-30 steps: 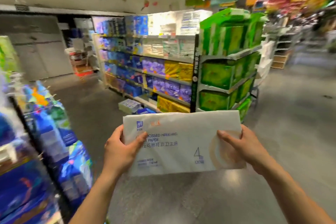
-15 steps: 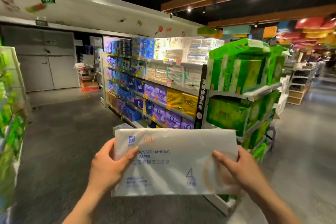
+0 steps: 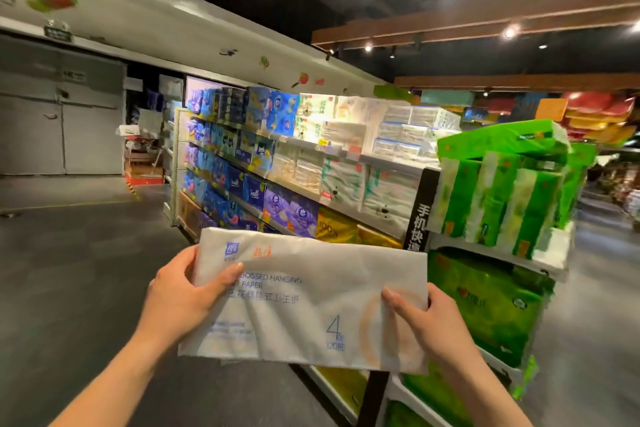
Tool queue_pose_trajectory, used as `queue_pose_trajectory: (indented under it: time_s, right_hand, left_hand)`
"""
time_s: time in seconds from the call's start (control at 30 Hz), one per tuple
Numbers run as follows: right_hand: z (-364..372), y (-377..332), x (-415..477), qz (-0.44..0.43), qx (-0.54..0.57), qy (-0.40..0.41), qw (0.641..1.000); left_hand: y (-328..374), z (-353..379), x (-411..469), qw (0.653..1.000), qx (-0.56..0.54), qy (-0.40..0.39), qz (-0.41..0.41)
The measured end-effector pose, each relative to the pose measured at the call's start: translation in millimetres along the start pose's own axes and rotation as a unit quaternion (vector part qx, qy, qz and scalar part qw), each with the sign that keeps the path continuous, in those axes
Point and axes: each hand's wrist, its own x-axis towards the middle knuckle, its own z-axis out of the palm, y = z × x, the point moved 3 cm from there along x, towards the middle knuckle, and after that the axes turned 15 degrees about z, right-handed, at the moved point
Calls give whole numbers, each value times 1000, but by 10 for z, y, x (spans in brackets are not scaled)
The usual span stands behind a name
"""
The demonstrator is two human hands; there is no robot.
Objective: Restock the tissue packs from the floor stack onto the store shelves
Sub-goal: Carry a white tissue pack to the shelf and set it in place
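Pack: one white tissue pack (image 3: 311, 298), broad printed face to the camera, blue lettering and a large "4" legible.
Pack position: held in the air between both hands, right end slightly lower. It sits in front of the corner where the shelves meet the end unit, on no shelf.
Left hand: left hand (image 3: 176, 298) grips the pack's upper left end, thumb laid across the front face; the other fingers are hidden behind it.
Right hand: right hand (image 3: 429, 319) grips the right end, thumb pressed on the front face, fingers wrapped behind.
Shelves: long shelves (image 3: 388, 159) stocked in tiers with blue, purple, yellow and white packs.
End unit: green packs (image 3: 498, 191) stacked on its tiers, to the right of the held pack.
Post: black strip (image 3: 420, 208) with white characters stands at the corner.
Floor: dark grey floor (image 3: 69, 270).
Background: grey doors (image 3: 62, 121) at far left.
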Motion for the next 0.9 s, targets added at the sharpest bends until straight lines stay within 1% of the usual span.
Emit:
queue_pose_trajectory:
  time_s: [0.2, 0.37, 0.5, 0.63, 0.77, 0.9]
  right_hand:
    - [470, -422, 1300, -15, -5, 43, 999]
    - [649, -588, 2498, -44, -16, 69, 997]
    - [714, -754, 3687, -80, -43, 104, 990]
    - [721, -1188, 4843, -113, -52, 127, 984]
    - [813, -1670, 5769, -161, -71, 142, 974]
    - [1042, -1981, 6604, -199, -103, 145, 964]
  left_hand:
    - [-547, 402, 1569, 999, -7, -26, 40]
    - [-1028, 1074, 2671, 996, -39, -40, 68]
    - [-1436, 1675, 3591, 994, -64, -31, 85]
    - [-1665, 2151, 4637, 991, -95, -42, 82]
    - [-1914, 2525, 5562, 989, -89, -35, 109]
    - [-2299, 2928, 6380, 985, -82, -29, 148]
